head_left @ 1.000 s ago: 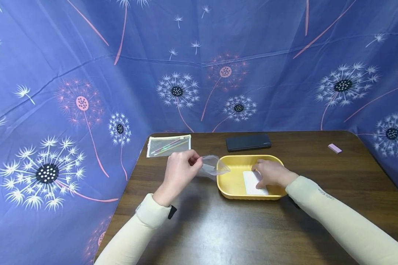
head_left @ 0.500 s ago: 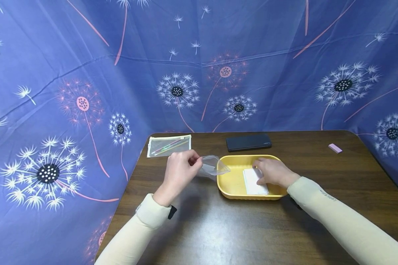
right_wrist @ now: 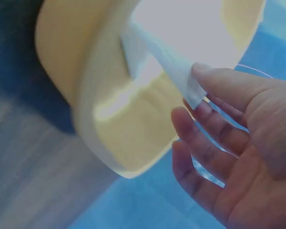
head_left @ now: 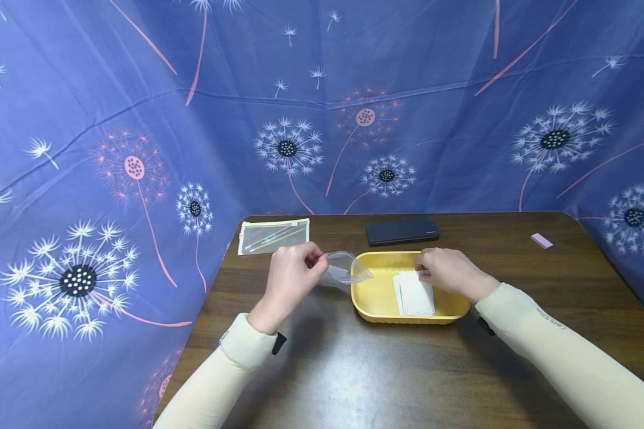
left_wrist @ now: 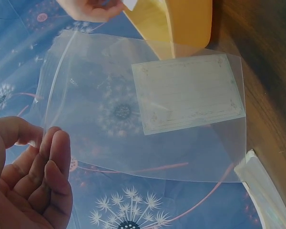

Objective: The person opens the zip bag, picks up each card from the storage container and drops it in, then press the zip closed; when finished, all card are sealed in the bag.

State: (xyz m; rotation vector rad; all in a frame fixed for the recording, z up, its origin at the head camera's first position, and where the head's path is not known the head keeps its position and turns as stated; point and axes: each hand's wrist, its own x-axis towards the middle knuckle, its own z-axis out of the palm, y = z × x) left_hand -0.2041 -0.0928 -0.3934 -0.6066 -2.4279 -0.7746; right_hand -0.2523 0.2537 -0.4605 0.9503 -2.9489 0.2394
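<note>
At nine o'clock of the yellow tray (head_left: pixel 378 301), the left grip (head_left: pixel 295 274) pinches a clear plastic bag (left_wrist: pixel 93 76); at two, the right grip (head_left: pixel 453 271) pinches a white paper sheet (right_wrist: pixel 174 62).

This looks like a desk corner screened off by cloth; whether it stands in a home or an office cannot be told. Creased blue fabric (head_left: pixel 451 161) printed with dandelions hangs behind and beside a dark wood-grain table (head_left: pixel 322 381). Taking the yellow tray (head_left: pixel 375 301) as the clock's centre in the head view, the fabric runs from nine o'clock over twelve to three. Stationery supports the desk reading: a mesh pouch (head_left: pixel 253 233) with slim, pencil-like sticks (head_left: pixel 278 237) near ten, a flat black case (head_left: pixel 402 231) at twelve, a pink eraser-like block (head_left: pixel 542 240) between two and three, and a lined card (left_wrist: pixel 189 93) in a clear bag (left_wrist: pixel 109 157) at nine.
</note>
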